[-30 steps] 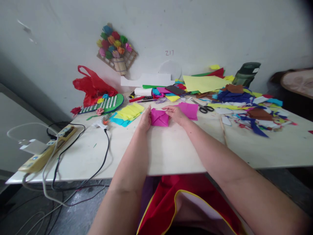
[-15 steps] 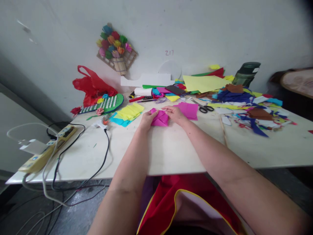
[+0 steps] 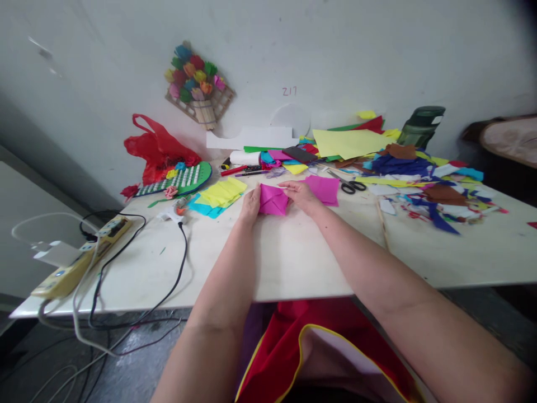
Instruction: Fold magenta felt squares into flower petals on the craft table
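A folded magenta paper piece [image 3: 273, 200] lies on the pale table [image 3: 272, 252] between my hands. My left hand [image 3: 250, 206] is closed on its left edge, fingers pressed against the fold. At the paper's upper right corner my right hand [image 3: 300, 196] pinches the top edge with its fingertips. A flat stack of magenta paper squares [image 3: 324, 188] sits just behind my right hand.
Yellow and cyan paper squares [image 3: 221, 193] lie left of my hands, beside a glue gun [image 3: 174, 211] with a black cord. Scissors [image 3: 350, 184], pens and heaped coloured scraps [image 3: 419, 173] fill the back right. A power strip [image 3: 79, 254] and red bag [image 3: 159, 148] are left.
The magenta paper's left flap was lifted and folded over, then pressed flat; my left hand shifted slightly along the left edge. My right hand has stayed in place.
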### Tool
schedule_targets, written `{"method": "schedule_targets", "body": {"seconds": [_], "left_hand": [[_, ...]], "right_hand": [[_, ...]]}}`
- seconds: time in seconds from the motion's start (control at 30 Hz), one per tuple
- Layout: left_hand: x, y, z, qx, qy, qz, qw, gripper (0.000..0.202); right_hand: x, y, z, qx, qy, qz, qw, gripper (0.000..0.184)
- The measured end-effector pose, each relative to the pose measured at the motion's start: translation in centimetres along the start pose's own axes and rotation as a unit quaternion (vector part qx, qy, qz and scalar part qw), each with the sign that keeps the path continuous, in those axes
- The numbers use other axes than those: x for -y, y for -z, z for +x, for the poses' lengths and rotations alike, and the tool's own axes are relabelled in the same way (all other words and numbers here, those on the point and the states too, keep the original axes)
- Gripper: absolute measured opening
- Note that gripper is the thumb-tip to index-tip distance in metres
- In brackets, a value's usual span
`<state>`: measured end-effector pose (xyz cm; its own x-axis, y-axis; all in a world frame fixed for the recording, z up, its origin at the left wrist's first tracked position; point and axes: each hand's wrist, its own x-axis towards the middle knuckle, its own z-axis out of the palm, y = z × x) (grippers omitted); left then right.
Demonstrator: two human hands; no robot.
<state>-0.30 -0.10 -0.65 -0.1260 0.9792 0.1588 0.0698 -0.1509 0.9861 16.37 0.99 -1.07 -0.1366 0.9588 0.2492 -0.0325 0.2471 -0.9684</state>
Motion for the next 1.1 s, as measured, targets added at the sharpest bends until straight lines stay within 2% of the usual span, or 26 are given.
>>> {"method": "schedule_targets", "body": {"seconds": [0.1,0.17,0.27,0.5,0.67,0.87,1.1], "left_hand": [[0.1,-0.1,0.2,-0.004,-0.012,0.077,0.997,0.045],[0.3,-0.1,0.5,-0.030,-0.033,0.136,0.990,0.046],[0.5,-0.1,0.9,-0.060,-0.054,0.166,0.983,0.047],[0.4,0.1,0.9,-0.052,-0.055,0.165,0.983,0.045],[0.6,0.2,1.0,-0.041,-0.054,0.123,0.990,0.040],[0.4,0.2,0.6,-0.028,-0.032,0.061,0.997,0.033],[0.0,0.1,0.1,-0.003,-0.014,0.062,0.998,0.029]], "right_hand": [[0.2,-0.1,-0.1,0.001,-0.017,0.019,1.000,0.027],[0.3,-0.2,-0.1,0.005,-0.030,0.029,0.999,0.028],[0.5,-0.3,-0.3,0.017,-0.044,0.039,0.998,0.029],[0.7,-0.3,-0.5,0.042,-0.047,0.061,0.996,0.035],[0.6,-0.5,-0.4,0.049,-0.056,0.066,0.995,0.044],[0.6,-0.6,-0.4,0.047,-0.046,0.074,0.995,0.036],[0.3,-0.4,-0.2,0.043,-0.020,0.057,0.997,0.031]]}}
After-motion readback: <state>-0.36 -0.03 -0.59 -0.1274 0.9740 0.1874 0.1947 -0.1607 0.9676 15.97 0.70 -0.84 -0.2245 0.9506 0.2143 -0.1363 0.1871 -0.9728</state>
